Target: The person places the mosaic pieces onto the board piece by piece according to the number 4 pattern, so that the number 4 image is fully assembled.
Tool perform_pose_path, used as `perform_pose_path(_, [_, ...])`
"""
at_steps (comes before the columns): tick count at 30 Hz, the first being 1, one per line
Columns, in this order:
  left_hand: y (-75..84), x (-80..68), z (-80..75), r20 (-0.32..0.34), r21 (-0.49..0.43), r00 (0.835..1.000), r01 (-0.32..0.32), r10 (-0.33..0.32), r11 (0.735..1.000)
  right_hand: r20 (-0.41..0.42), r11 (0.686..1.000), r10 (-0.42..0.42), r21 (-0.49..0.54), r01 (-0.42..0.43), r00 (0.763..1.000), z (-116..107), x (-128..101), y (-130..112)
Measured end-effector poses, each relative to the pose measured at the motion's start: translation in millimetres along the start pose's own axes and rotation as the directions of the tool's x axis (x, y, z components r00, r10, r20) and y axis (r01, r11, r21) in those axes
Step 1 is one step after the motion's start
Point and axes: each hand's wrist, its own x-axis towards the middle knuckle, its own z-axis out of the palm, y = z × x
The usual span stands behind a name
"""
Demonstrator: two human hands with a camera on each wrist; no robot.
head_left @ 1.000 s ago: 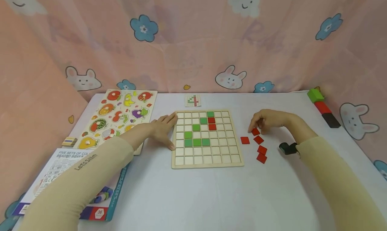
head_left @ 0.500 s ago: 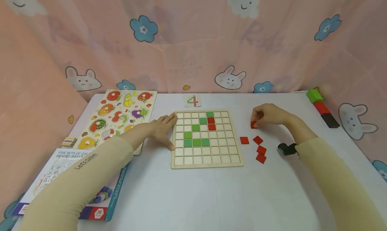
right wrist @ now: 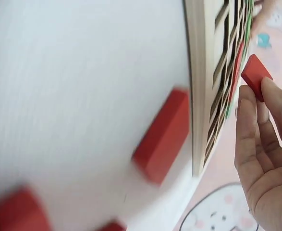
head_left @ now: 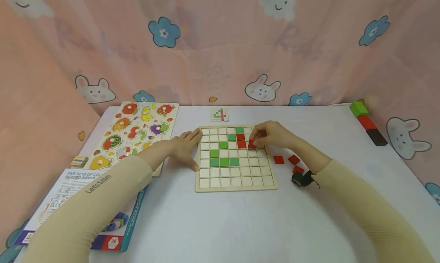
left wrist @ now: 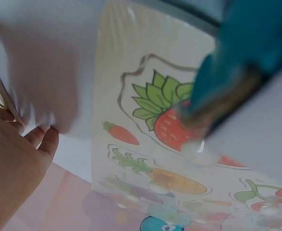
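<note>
Reaching from the lower right of the head view, a beige sleeve runs up to the right hand (head_left: pixel 275 135), which hovers over the right part of the wooden grid board (head_left: pixel 235 186) at frame centre. Its fingertips pinch a red tile (head_left: pixel 252 143), held at or just above a cell right of the two red tiles already seated (head_left: pixel 240 140); whether it touches the board I cannot tell. The right wrist view shows the same tile (right wrist: pixel 256 83) clamped between fingertips, just off the board's edge (right wrist: pixel 198 96).

Left of centre, the left hand (head_left: pixel 185 148) lies flat with straight fingers against the board's left rim, steadying it and holding nothing. Green tiles (head_left: pixel 223 158) sit in the board's middle cells.

Placing looks to be the step in hand. I judge the next move calls for squaring the tile to its cell, lowering it flat, then letting go.

Loose red tiles (head_left: pixel 287 159) lie on the white table (head_left: pixel 213 224) right of the board. Farther off, a small pattern card (head_left: pixel 219 114) lies above the board, a fruit puzzle (head_left: pixel 137 129) at left.
</note>
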Motion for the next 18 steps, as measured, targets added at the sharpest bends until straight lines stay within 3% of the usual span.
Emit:
perform_pose_path(9, [1.1, 0.7, 0.0, 0.001, 0.0, 1.0, 0.002, -0.002, 1.0, 0.051, 1.0, 0.012, 0.012, -0.013, 0.999, 24, 8, -21])
perform_pose_path(18, [1.0, 0.0, -0.8, 0.004, -0.004, 1.0, 0.005, -0.005, 1.0, 0.038, 0.995, -0.036, -0.091, 0.04, 0.999, 29, 10, -22])
